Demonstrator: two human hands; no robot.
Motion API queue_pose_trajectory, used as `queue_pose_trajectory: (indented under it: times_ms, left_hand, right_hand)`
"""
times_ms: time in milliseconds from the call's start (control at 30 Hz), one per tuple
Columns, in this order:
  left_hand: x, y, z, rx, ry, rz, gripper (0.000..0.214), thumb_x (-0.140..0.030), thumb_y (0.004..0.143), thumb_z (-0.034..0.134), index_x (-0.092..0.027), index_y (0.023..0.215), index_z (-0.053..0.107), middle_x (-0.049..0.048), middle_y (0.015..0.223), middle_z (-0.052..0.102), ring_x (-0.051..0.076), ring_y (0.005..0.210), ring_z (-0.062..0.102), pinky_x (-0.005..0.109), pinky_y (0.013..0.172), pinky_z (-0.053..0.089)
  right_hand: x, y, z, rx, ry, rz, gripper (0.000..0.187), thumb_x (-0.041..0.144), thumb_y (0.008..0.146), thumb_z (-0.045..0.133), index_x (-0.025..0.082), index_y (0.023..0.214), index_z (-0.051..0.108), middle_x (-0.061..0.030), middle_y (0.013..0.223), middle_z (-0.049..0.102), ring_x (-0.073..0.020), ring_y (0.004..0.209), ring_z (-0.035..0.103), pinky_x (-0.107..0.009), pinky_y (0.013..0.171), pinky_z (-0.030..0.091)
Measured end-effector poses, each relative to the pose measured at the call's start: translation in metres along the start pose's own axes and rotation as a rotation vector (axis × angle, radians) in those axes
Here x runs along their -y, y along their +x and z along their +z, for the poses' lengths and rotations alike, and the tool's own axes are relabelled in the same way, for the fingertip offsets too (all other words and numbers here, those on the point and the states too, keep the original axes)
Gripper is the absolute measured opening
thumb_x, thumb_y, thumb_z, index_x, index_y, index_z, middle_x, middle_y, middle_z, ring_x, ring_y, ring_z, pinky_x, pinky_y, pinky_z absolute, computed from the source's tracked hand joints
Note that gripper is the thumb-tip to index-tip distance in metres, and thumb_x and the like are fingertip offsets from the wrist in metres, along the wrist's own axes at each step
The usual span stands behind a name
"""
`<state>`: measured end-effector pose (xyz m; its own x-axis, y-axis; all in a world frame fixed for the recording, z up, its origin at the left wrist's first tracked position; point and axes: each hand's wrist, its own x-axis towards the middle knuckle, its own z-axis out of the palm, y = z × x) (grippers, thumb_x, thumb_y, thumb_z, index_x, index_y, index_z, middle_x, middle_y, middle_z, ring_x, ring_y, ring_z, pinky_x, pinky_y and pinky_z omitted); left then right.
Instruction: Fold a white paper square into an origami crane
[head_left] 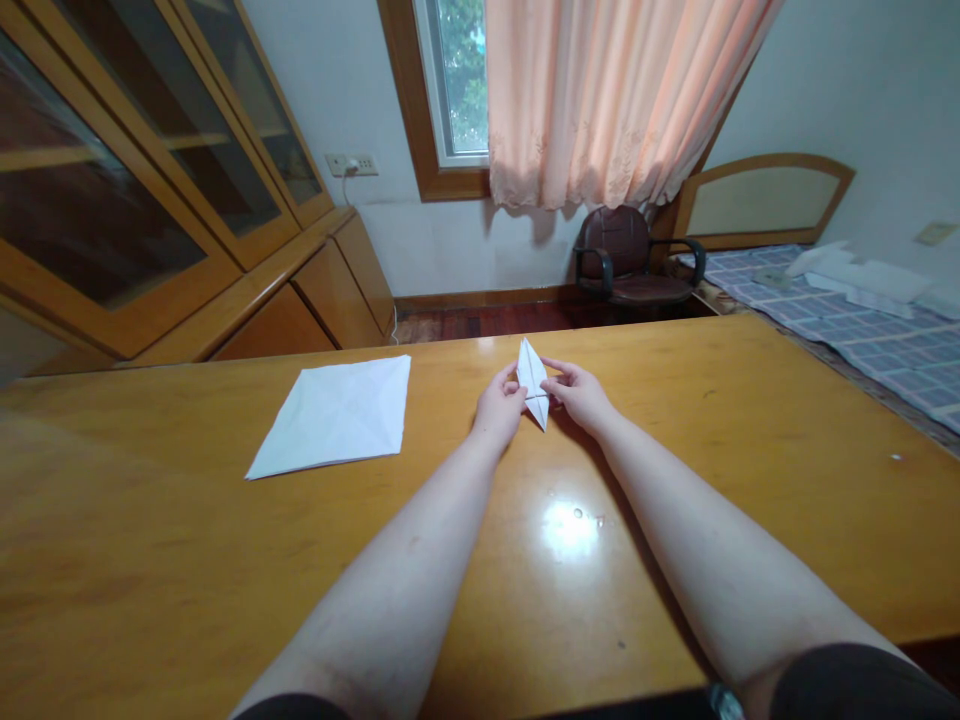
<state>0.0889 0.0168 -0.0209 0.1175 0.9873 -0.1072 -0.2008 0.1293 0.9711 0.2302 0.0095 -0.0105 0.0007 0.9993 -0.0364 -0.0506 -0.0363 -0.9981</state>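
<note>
A small piece of folded white paper, a narrow diamond with pointed ends and crease lines, is held between both hands over the far part of the wooden table. My left hand pinches its left edge, thumb on top near the crosswise crease. On the opposite edge my right hand grips it, its thumb also on the upper face and a finger reaching along the side. The fingertips under the paper are hidden. To the left lies a stack of white paper sheets, flat on the table.
The glossy wooden table spans the foreground, its far edge just beyond the hands. Behind it stand a brown office chair and a bed with a checked cover. A glass-doored cabinet lines the left wall. Pink curtains hang at the window.
</note>
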Motion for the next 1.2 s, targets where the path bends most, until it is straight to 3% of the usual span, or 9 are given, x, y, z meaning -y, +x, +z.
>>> queue_pose_trajectory:
  times_ms: [733,1200]
  left_hand:
    - [-0.0019,-0.0019,0.0015,0.016,-0.096,-0.001,0.067,-0.002,0.076,0.053,-0.02,0.139,0.043,0.0025,0.082,0.068,0.012,0.071,0.063,0.025,0.07,0.052]
    - [-0.0054,-0.0035,0.0036,0.009,-0.108,-0.016,0.064,-0.001,0.074,0.051,-0.023,0.134,0.048,0.0047,0.094,0.07,0.013,0.074,0.065,0.026,0.068,0.055]
  right_hand:
    - [-0.0006,-0.001,-0.0007,0.021,-0.002,-0.026,0.07,0.031,0.066,0.068,0.013,0.131,0.052,0.005,0.06,0.054,-0.0083,0.048,0.043,-0.023,0.047,0.033]
    - [-0.0034,0.0005,-0.0019,0.007,-0.016,-0.026,0.067,0.03,0.067,0.067,0.017,0.132,0.053,0.0036,0.065,0.058,-0.0077,0.049,0.045,-0.022,0.047,0.036]
